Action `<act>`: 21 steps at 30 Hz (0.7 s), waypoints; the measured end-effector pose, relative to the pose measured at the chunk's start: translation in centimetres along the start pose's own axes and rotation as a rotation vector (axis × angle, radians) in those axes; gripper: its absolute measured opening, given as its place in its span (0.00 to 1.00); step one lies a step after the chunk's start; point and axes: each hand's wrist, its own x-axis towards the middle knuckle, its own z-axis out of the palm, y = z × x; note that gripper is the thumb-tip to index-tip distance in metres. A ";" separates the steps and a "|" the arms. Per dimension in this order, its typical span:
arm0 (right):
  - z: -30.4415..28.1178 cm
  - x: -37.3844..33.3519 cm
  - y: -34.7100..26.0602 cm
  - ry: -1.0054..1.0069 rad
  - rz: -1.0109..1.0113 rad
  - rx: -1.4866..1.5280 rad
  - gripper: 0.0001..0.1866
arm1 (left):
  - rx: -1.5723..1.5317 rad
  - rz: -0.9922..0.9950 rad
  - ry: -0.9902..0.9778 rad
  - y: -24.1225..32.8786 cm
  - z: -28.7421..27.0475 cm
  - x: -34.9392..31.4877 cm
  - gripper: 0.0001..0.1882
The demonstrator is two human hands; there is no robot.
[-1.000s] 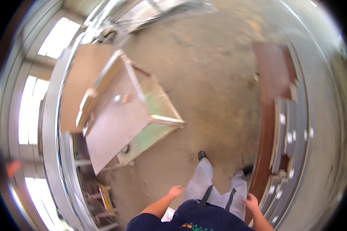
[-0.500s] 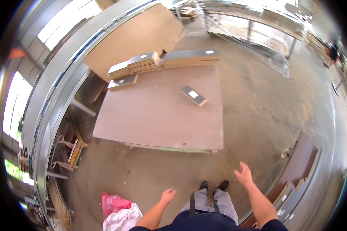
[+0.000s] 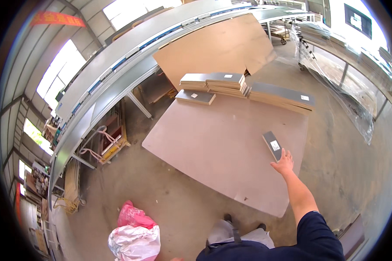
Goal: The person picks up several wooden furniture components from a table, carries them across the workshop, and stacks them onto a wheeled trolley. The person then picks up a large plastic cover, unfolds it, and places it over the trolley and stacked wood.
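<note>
My right hand (image 3: 284, 163) reaches out over the large brownish board (image 3: 222, 143), its fingers spread. The fingertips are at the near end of a short grey panel piece (image 3: 272, 146) with a white label; I cannot tell whether they touch it. Only a sliver of my left hand (image 3: 177, 259) shows at the lower edge, with its fingers hidden. Along the board's far side lie stacks of grey-topped panels: a left stack (image 3: 224, 82), a longer right stack (image 3: 281, 96) and a low piece (image 3: 195, 96) in front of the left one.
A tan sheet (image 3: 217, 43) leans against the long metal conveyor (image 3: 117, 82) behind the board. Pink and white plastic sacks (image 3: 135, 239) lie on the floor at lower left. A yellow-edged cart (image 3: 114, 148) stands under the conveyor. Clear plastic film (image 3: 353, 104) hangs from a rack at far right.
I have come closer to the board and the view has swung left. My right hand has stretched forward to the short panel piece. My left hand has dropped almost out of view.
</note>
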 end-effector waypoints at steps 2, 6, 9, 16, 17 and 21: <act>2.0 1.6 -1.3 -0.043 0.009 -0.051 0.53 | -0.147 -0.001 0.360 -0.4 -0.1 2.9 0.14; 3.4 5.6 0.5 -0.064 0.071 -0.102 0.50 | -1.104 -0.322 0.133 10.8 -20.2 15.1 0.13; 8.1 7.1 -3.3 0.117 -0.099 0.064 0.41 | -1.371 -0.134 0.287 13.1 -28.2 24.3 0.23; 14.3 5.2 -31.1 -0.123 -0.518 0.498 0.34 | -2.078 0.104 -0.330 21.0 -49.0 45.0 0.22; 14.7 5.9 -34.6 -0.180 -0.563 0.450 0.36 | -2.076 0.079 -0.388 20.6 -50.2 47.6 0.22; 17.5 14.6 -42.0 -0.424 -0.706 0.401 0.52 | -2.196 0.010 0.042 14.2 -51.8 55.9 0.15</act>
